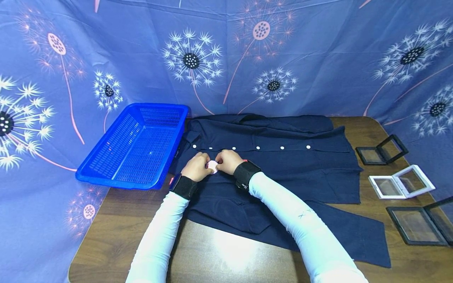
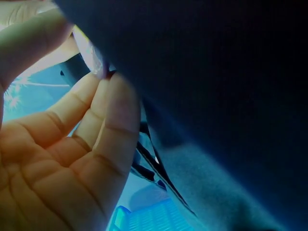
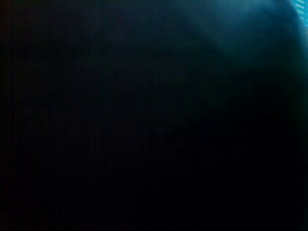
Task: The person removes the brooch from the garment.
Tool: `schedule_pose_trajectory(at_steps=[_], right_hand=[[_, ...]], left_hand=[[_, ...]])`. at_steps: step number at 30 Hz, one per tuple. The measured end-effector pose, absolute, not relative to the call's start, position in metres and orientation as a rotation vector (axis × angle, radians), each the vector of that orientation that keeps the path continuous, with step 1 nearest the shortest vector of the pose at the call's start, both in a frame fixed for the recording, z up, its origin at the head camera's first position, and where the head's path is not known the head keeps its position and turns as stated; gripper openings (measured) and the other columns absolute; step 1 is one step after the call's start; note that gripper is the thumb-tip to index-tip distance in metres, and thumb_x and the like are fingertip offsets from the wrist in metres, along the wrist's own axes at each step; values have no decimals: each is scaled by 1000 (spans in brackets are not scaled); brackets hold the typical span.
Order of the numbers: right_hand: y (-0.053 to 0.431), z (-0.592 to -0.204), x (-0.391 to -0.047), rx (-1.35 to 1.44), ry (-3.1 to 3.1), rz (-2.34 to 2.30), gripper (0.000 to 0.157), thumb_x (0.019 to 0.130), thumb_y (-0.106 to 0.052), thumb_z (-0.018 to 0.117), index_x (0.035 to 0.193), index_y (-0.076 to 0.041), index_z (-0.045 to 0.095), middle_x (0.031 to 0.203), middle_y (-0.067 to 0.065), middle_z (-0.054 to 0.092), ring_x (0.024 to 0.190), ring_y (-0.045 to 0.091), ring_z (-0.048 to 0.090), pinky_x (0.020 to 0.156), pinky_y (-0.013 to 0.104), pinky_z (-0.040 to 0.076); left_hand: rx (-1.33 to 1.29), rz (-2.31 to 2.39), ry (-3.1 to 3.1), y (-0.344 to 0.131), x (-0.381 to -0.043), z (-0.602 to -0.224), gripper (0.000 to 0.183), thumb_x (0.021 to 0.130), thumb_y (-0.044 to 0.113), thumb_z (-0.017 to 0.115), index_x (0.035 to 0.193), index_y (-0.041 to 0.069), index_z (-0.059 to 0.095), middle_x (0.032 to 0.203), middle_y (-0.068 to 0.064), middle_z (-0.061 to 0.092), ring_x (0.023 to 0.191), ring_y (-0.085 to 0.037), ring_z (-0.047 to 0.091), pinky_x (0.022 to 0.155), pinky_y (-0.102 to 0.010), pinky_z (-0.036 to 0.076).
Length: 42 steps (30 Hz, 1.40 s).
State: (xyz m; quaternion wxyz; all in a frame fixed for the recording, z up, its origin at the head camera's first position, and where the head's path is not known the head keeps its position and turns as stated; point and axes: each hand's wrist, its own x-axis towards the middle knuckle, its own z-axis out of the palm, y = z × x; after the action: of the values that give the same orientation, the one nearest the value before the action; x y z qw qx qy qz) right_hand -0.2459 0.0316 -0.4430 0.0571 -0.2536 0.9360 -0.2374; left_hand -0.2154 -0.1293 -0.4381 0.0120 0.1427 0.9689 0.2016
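A dark navy button-up shirt (image 1: 301, 173) lies spread on the wooden table, its row of white buttons (image 1: 258, 148) running across. Over its left part, both hands pinch one small round pinkish-white disc between them. My left hand (image 1: 196, 167) grips the left edge of the disc (image 1: 212, 166), and my right hand (image 1: 229, 161) grips the right edge. In the left wrist view the left fingers (image 2: 118, 106) are close together at the disc's shiny rim (image 2: 89, 53), with dark cloth covering much of the picture. Nearly everything in the right wrist view is dark, hiding that hand.
A blue perforated plastic basket (image 1: 170, 149) stands to the left, close beside the shirt's collar end. Along the right side of the table (image 1: 124, 220) are a small black hinged frame (image 1: 371, 156), a white one (image 1: 389, 186) and a larger black one (image 1: 417, 226). Patterned blue cloth hangs behind.
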Motion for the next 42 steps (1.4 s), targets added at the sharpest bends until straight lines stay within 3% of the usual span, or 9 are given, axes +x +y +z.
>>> schedule_pose_trajectory(at_steps=[24, 34, 42], right_hand=[[25, -440, -248, -717, 2790, -757, 15, 80, -7, 71, 94, -6, 75, 80, 4, 70, 75, 16, 59, 69, 26, 46], [27, -439, -247, -727, 2764, -826, 14, 82, -4, 68, 94, -4, 74, 82, 4, 71, 75, 15, 59, 71, 25, 47], [29, -436, -246, -738, 2742, -878, 13, 83, -2, 65, 93, -4, 74, 83, 5, 72, 74, 13, 57, 71, 24, 46]], left_hand=[[519, 609, 3073, -130, -214, -440, 31, 75, 14, 81, 96, 2, 62, 90, -13, 61, 80, -29, 59, 74, -43, 48], [543, 544, 3089, -131, -210, -437, 48, 76, 26, 82, 115, 4, 65, 121, -15, 63, 111, -35, 57, 99, -45, 45], [588, 511, 3037, -134, -209, -440, 57, 77, 29, 82, 124, 3, 62, 131, -15, 61, 120, -32, 59, 103, -44, 46]])
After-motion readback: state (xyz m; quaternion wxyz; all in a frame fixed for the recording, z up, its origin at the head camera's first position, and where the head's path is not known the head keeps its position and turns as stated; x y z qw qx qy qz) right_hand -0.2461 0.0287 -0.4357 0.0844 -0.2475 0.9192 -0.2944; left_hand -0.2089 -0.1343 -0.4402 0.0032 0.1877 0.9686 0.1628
